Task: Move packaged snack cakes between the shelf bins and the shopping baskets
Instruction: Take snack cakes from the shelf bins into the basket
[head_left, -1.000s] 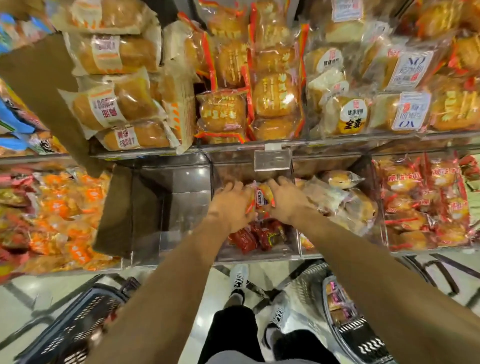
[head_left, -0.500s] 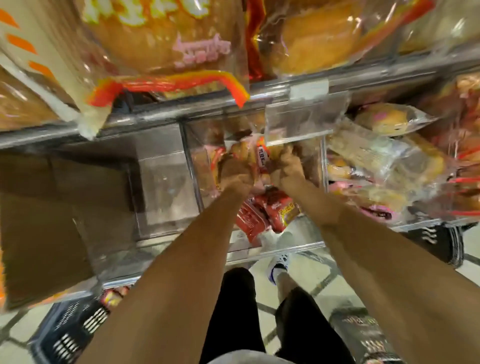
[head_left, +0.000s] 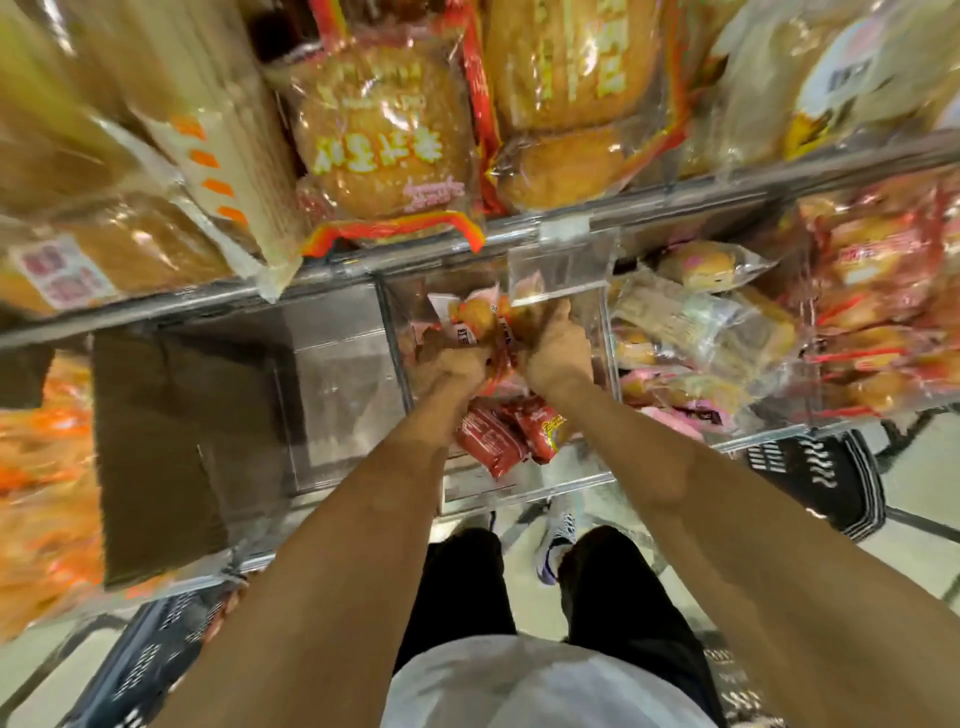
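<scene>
Both my hands reach deep into a clear shelf bin in the middle of the lower shelf. My left hand and my right hand together grip a bunch of small snack cakes in clear wrappers with red trim, held between them at the back of the bin. Red-wrapped snack packs lie loose on the bin floor under my wrists. A dark basket stands on the floor at the right, and another dark basket at the lower left.
A clear price-tag holder hangs from the shelf rail just above my hands. Large bagged breads crowd the upper shelf. The bin to the left shows bare; a brown cardboard sheet leans beside it. Packed bins flank both sides.
My hands have pushed further back into the bin with the cakes bunched between them. The camera has moved closer to the shelf and tilted down.
</scene>
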